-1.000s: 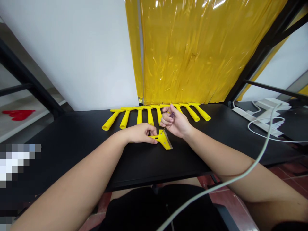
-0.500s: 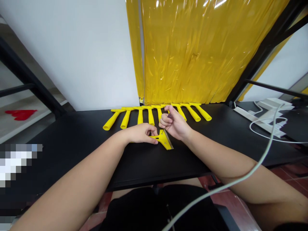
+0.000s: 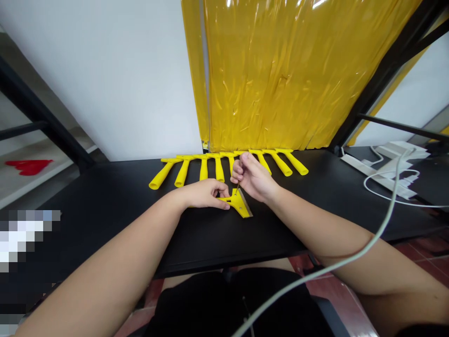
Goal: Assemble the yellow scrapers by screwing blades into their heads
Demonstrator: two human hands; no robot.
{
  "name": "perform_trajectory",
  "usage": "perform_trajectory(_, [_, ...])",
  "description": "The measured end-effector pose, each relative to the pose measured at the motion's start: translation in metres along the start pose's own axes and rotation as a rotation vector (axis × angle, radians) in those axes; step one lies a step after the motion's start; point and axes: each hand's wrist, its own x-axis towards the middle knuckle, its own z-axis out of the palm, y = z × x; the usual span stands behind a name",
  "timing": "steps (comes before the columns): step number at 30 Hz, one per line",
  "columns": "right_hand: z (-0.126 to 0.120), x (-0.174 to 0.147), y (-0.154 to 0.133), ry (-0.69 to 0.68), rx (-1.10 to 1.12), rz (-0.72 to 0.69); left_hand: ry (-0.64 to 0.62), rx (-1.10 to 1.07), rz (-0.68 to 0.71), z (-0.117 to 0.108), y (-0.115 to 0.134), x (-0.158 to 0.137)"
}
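A yellow scraper point(image 3: 240, 204) with a metal blade along its right edge lies on the black table, its head turned to the right. My left hand point(image 3: 206, 193) is closed around its handle, most of which is hidden under the fingers. Above the scraper's head, my right hand point(image 3: 253, 178) pinches a screwdriver point(image 3: 237, 190); only its thin shaft shows, and its tip meets the head near a screw. The screwdriver's handle is covered by my fingers. A second screw point(image 3: 240, 207) is visible lower on the head.
Several yellow scrapers point(image 3: 178, 174) lie in a row along the back of the black table point(image 3: 224, 238). White power strips and cables point(image 3: 393, 171) lie at the right. A pale cable point(image 3: 343, 266) crosses in front of my right arm. Black frame posts point(image 3: 382, 70) stand at both sides.
My right fingers have curled and shifted slightly around the screwdriver, its shaft now showing more. My left hand and the scraper stay in place.
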Motion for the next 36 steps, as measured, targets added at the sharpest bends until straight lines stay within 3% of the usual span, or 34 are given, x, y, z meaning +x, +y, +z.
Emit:
perform_trajectory(3, [0.0, 0.002, -0.004, 0.057, -0.024, -0.016, -0.001, -0.009, 0.001, 0.0, 0.0, 0.0])
perform_trajectory(9, [0.004, -0.001, -0.006, 0.015, -0.03, 0.072, -0.002, 0.001, 0.019, 0.0, 0.001, -0.001])
perform_trajectory(14, [-0.007, 0.005, -0.005, 0.043, -0.008, 0.019, -0.002, -0.013, -0.001, 0.0, 0.002, -0.001])
perform_trajectory(20, [-0.008, 0.003, -0.007, -0.022, -0.035, 0.089, -0.003, 0.006, 0.015, 0.0, 0.001, 0.0])
perform_trajectory(25, [-0.006, 0.0, -0.006, -0.017, -0.007, 0.045, 0.008, -0.01, 0.02, 0.001, 0.0, -0.001])
perform_trajectory(33, [-0.012, 0.002, -0.007, -0.054, -0.041, 0.127, -0.001, 0.0, 0.016, 0.0, 0.002, -0.001])
perform_trajectory(36, [-0.013, 0.002, -0.01, -0.052, 0.004, 0.095, 0.001, -0.003, 0.019, 0.001, 0.002, -0.001])
